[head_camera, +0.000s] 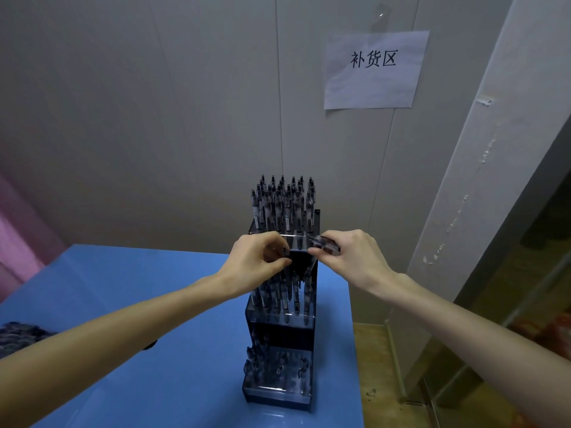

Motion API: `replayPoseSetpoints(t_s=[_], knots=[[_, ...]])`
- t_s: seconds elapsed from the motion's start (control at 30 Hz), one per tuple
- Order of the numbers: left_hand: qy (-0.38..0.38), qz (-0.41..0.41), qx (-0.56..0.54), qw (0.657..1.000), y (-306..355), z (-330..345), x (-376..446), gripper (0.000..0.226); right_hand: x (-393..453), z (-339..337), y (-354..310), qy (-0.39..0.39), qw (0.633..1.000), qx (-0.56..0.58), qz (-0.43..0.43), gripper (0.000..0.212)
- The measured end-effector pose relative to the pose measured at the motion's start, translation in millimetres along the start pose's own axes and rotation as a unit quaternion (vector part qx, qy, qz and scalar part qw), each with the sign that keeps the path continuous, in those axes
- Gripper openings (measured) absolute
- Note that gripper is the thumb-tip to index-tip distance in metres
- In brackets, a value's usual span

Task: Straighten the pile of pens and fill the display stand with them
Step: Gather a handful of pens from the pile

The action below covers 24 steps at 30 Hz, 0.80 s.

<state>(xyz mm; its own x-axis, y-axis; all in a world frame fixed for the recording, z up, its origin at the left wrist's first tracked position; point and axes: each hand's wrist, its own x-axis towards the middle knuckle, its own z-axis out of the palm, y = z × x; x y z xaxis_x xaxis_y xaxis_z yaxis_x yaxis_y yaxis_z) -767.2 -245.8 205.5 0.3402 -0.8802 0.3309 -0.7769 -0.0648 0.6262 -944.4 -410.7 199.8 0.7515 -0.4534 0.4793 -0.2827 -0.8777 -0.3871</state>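
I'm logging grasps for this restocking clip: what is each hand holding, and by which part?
The right hand pinches a clear pen near one end, over the display stand. The left hand has curled fingers at a dark pen tip; whether it grips is unclear.

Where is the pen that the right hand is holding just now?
In the head view, the pen is pinched in the right hand, right of centre, at the middle tier of the display stand, just below the full top row.

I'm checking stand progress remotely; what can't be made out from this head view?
- Middle tier of the display stand: left hand and right hand cover its slots.
- Pen in the right hand: fingers hide most of it.
- Dark pile at the left edge: cut off, blurred.
- Bottom-tier pens: too blurred to count.
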Motion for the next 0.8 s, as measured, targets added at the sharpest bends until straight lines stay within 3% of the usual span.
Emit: replayPoseSetpoints(t_s=[0.43, 0.8], knots=[[0.006, -0.018, -0.011, 1.0, -2.3, -0.7, -1.7, 0.015, 1.6, -2.4, -3.4, -0.007, 1.0, -0.008, 0.005, 0.028], [-0.046, -0.015, 0.053, 0.997, -2.2, -2.6, 3.3, 0.014, 0.1, -6.2, -1.5, -0.013, 1.0, -0.02, 0.017, 0.03]])
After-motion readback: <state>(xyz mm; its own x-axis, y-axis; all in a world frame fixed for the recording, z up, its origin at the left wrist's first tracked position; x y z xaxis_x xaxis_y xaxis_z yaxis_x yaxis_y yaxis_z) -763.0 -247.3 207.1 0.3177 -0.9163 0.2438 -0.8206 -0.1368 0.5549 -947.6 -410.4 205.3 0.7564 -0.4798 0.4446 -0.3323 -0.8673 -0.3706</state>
